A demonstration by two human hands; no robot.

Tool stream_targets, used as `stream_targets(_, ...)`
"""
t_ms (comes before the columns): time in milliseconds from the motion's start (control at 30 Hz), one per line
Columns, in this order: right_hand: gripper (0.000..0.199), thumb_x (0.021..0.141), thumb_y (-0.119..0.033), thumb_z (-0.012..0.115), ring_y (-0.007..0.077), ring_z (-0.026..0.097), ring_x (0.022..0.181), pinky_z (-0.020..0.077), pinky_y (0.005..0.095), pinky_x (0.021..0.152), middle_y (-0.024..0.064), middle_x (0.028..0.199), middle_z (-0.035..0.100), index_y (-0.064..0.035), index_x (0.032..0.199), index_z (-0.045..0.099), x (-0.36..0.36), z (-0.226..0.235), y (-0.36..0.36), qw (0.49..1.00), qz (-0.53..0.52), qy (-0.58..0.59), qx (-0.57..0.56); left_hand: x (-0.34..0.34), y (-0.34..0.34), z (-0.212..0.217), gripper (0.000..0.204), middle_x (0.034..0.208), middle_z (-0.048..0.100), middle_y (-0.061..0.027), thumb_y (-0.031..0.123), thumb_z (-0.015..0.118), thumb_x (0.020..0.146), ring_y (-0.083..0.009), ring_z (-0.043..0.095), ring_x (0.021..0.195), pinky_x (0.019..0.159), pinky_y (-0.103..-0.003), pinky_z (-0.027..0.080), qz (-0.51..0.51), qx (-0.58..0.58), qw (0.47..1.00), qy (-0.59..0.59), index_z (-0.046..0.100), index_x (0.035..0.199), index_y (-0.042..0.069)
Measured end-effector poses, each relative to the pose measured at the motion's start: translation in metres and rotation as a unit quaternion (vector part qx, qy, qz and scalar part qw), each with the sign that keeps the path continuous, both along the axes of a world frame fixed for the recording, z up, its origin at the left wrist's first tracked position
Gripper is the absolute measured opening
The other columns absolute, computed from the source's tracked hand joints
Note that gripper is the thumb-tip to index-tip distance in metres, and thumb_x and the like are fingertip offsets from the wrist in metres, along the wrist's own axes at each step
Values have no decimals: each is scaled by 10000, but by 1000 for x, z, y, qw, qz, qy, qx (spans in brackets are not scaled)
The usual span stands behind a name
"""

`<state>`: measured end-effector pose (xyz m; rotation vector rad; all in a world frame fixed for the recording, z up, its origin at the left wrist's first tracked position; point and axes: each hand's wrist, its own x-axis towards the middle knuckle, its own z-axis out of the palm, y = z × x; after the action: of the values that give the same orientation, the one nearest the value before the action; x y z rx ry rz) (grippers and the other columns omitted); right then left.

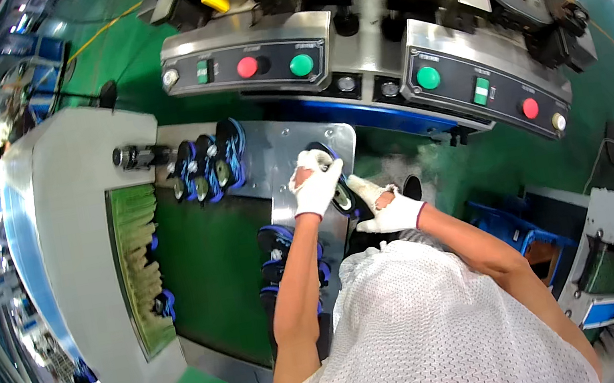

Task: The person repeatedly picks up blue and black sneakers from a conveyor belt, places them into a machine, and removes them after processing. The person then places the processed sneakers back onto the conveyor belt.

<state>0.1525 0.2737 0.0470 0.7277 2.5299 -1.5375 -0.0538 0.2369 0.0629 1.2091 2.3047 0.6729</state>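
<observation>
Both my hands wear white gloves and meet over a dark shoe with blue trim point(342, 195) on a grey metal plate point(276, 152). My left hand point(316, 182) grips the shoe's upper part from above. My right hand point(383, 207) touches its lower side, one finger stretched toward it. Three similar blue-and-black shoes point(210, 171) stand side by side at the plate's far left. Another pair point(277, 257) lies under my left forearm on the dark green belt point(206, 265).
A steel machine fills the top, with two control panels point(249, 63) point(484, 85) carrying red and green buttons. A white housing point(82, 253) with a bristle strip flanks the belt on the left. Blue crates point(512, 226) sit at the right on the green floor.
</observation>
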Motion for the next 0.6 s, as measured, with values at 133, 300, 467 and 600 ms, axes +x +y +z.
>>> stream_targets(133,839,840,-385,759,373,404,1475,335,402,1216,245,1581,422,-8,1518,440,32,10,34,998,-67,13,4,-44,-45,-64,167,1020,667,-145,221,702,835,-351,670,960,834,-452,524,-28,-2,995,97,680,933,89)
stream_targets(300,803,853,-393,738,378,567,1337,437,419,1121,245,1447,578,-30,1515,462,145,-14,73,964,-229,-118,71,-27,-75,-74,736,1351,580,-193,330,823,774,-386,560,1254,1030,-512,456,161,24,978,129,527,1402,87)
stream_targets(467,777,847,-380,770,395,592,1300,465,457,1094,263,1389,617,-9,1473,498,246,-49,59,916,-278,-272,95,-3,-82,-113,768,1285,604,-201,398,845,758,-416,634,1126,946,-516,511,308,-14,949,66,517,1371,71)
stream_targets(600,761,859,-318,775,386,577,1323,465,448,1105,277,1410,593,37,1467,485,268,-55,43,922,-271,-273,35,-41,-74,-112,563,1135,669,-169,407,820,777,-403,682,1002,853,-513,533,270,18,960,73,608,1207,112)
